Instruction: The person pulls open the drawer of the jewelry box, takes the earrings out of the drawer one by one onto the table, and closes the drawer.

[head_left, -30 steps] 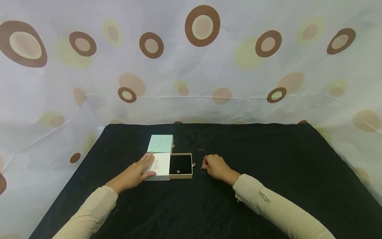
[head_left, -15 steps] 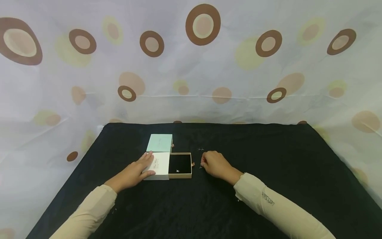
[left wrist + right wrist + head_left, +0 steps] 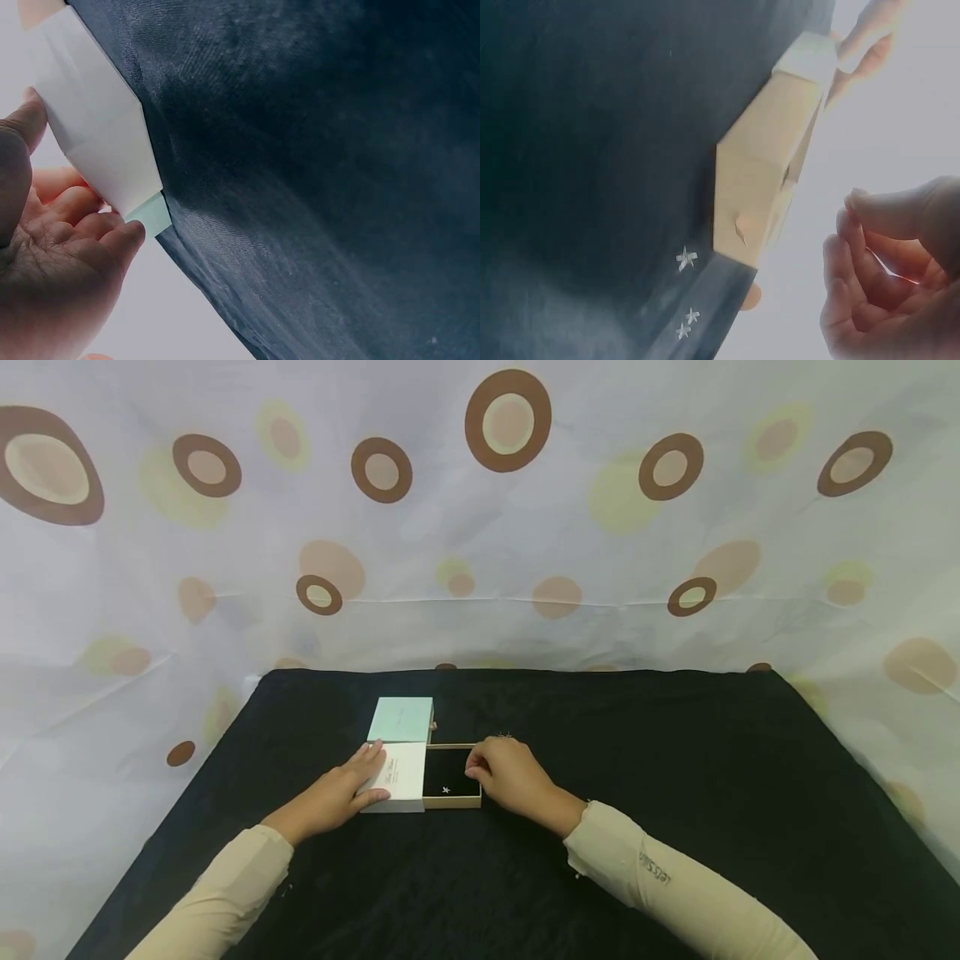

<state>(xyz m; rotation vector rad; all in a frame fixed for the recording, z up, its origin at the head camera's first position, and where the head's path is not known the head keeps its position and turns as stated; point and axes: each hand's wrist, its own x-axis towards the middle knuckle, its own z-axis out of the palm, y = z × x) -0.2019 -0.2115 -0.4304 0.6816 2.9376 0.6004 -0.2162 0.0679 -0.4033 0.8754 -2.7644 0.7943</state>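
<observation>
My left hand (image 3: 347, 792) rests spread on the white sleeve (image 3: 405, 772) of a drawer box, thumb toward its near edge. The drawer (image 3: 452, 803) is pulled out to the right and has a black lining. A small silver star (image 3: 446, 790) lies near the drawer's front. Over the drawer's right end is my right hand (image 3: 517, 777), thumb and index fingertips pinched together; a tiny star-shaped piece between them is mostly hidden. In the right wrist view one star (image 3: 686, 259) lies on the cloth near the drawer's tab (image 3: 741, 230), with a pair of stars (image 3: 688, 322) farther off.
A mint-green box (image 3: 402, 720) stands directly behind the white sleeve. Black cloth (image 3: 637, 760) covers the table. Behind the table hangs a pale curtain (image 3: 570, 543) with brown and yellow circles.
My right hand has moved left from beside the stars on the cloth to over the open drawer. The left hand has stayed on the sleeve.
</observation>
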